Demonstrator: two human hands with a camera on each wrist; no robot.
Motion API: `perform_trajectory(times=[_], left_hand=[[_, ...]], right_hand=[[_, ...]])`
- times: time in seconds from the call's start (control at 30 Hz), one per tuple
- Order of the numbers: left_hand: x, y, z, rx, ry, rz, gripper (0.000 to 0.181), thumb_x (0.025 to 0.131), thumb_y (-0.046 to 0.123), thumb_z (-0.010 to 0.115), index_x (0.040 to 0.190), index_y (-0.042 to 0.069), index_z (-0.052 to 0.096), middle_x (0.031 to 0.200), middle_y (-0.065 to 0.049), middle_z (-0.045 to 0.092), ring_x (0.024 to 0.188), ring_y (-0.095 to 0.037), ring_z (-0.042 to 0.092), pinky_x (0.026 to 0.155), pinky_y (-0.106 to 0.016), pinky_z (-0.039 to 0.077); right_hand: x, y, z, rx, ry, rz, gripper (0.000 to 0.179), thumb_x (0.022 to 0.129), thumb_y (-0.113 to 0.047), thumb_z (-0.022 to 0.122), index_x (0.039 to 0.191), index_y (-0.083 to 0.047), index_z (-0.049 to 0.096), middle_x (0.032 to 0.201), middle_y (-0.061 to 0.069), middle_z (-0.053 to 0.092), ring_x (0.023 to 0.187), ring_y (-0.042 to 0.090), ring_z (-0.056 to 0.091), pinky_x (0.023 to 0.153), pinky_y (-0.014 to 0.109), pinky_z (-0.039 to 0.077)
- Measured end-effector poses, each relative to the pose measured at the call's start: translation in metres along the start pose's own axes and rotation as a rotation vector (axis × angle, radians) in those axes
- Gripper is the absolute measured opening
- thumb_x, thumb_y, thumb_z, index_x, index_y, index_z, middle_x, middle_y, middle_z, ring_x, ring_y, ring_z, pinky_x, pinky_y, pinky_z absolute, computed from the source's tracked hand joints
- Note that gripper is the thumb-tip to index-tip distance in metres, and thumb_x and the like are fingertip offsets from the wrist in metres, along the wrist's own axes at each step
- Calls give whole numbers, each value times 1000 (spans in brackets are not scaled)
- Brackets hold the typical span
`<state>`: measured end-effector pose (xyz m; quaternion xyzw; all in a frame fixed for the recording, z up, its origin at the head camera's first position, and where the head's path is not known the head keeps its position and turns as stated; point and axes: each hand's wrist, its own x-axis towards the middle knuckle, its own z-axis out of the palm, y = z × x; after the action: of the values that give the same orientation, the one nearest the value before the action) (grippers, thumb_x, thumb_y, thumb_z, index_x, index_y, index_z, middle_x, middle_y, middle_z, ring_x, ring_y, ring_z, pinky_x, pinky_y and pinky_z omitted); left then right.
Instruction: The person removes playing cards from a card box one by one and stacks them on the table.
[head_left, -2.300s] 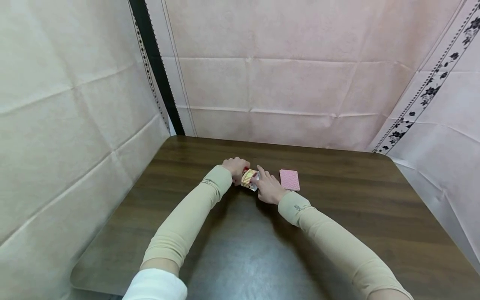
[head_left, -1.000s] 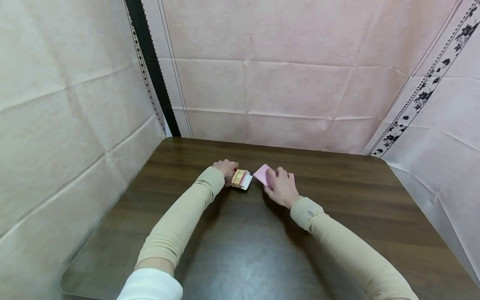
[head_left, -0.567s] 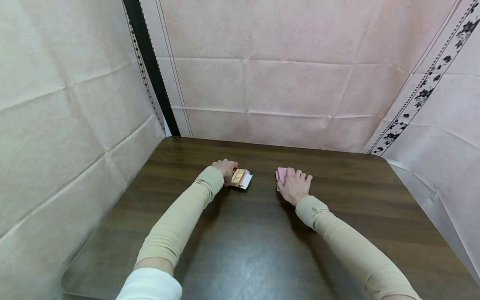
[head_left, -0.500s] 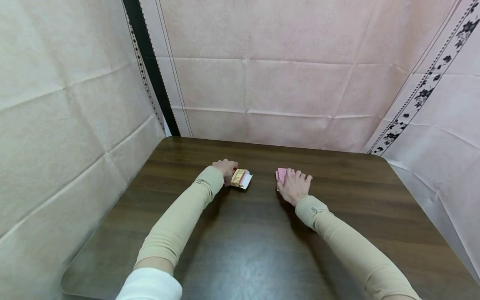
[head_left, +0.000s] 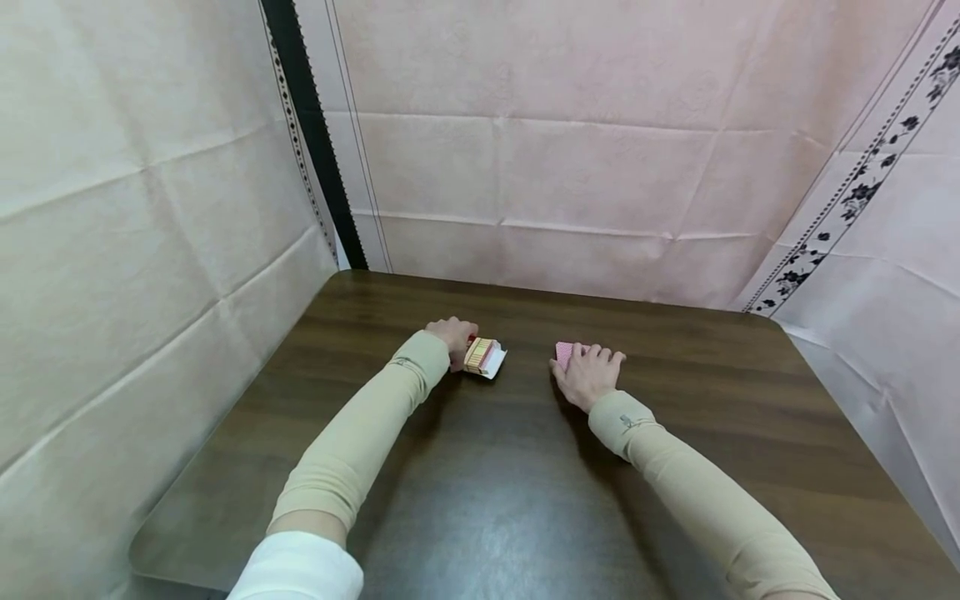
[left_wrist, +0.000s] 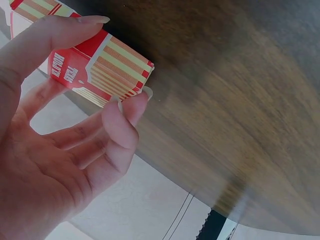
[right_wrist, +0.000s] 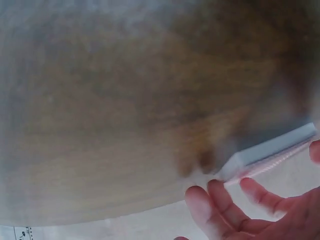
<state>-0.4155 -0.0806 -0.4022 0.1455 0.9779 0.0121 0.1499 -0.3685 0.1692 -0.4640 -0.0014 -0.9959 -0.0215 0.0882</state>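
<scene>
In the head view my left hand (head_left: 452, 340) holds a small red and yellow-striped card box (head_left: 483, 358) whose open end, with a white flap, points right. The left wrist view shows the thumb on the face of the box (left_wrist: 117, 62) and the fingertips at its lower edge. To the right, my right hand (head_left: 590, 377) grips a pink-patterned deck of playing cards (head_left: 567, 352) from above and partly covers it. In the blurred right wrist view, the deck (right_wrist: 275, 150) lies between the thumb at one end and the fingers at the other.
Both hands work near the back of a dark brown wooden table (head_left: 480, 467). Its rear edge meets a pale cloth backdrop (head_left: 525, 192), which also hangs along the left and right sides.
My right hand has left the box's open end and moved right to the deck. About a second ago it held pink-backed cards tilted; they now lie flatter. The left hand has shifted slightly left with the box.
</scene>
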Motion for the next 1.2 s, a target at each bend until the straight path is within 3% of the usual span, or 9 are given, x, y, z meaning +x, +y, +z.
perform_trajectory(times=[0.13,0.3,0.4,0.5,0.73,1.0,1.1,1.2], left_hand=[[0,2,1,-1,0,6,58,68,4,79,120,18,55,120,-9,57,101,-26,53,80,-42,48],[5,6,1,-7,6,18,57,68,3,79,117,17,56,116,-9,58,97,-26,53,76,-41,48],[7,9,0,-14,11,29,56,67,2,79,115,17,56,112,-9,59,94,-26,54,73,-40,48],[8,11,0,-23,11,39,56,66,3,79,115,17,55,110,-8,59,93,-26,55,71,-38,46],[12,18,5,-79,-11,59,61,66,6,82,119,19,54,112,-7,58,94,-26,53,72,-36,44],[12,27,9,-87,8,82,60,67,6,82,119,20,55,109,-6,60,89,-25,53,71,-36,45],[11,26,8,-77,16,87,59,67,6,82,117,20,55,108,-7,60,87,-25,53,69,-36,44],[10,21,7,-65,23,80,58,67,4,81,116,20,55,107,-7,59,86,-25,53,67,-36,43]], right_hand=[[1,-2,-4,56,65,-64,57,95,-53,45,118,-2,55,115,28,57,110,47,50,96,63,30],[1,-12,-13,206,174,-349,33,95,-31,55,119,-9,60,111,17,58,106,36,51,91,53,36],[-2,-22,-19,269,174,-497,33,92,-20,58,124,-11,61,111,15,58,105,33,52,88,49,42],[-3,-31,-21,282,149,-578,36,90,-16,59,126,-12,62,113,15,57,105,31,52,88,46,45],[-6,-39,-18,229,83,-611,42,91,-15,55,133,-18,59,123,18,57,108,32,53,88,48,46],[-7,-46,-13,137,-15,-590,41,89,-14,55,129,-19,60,145,21,41,124,37,47,97,53,44],[-7,-47,-13,151,-35,-594,42,88,-12,55,130,-19,60,148,22,38,127,38,45,100,55,42],[-7,-45,-14,197,-3,-612,46,88,-11,55,133,-19,58,146,22,40,125,38,47,100,55,42]])
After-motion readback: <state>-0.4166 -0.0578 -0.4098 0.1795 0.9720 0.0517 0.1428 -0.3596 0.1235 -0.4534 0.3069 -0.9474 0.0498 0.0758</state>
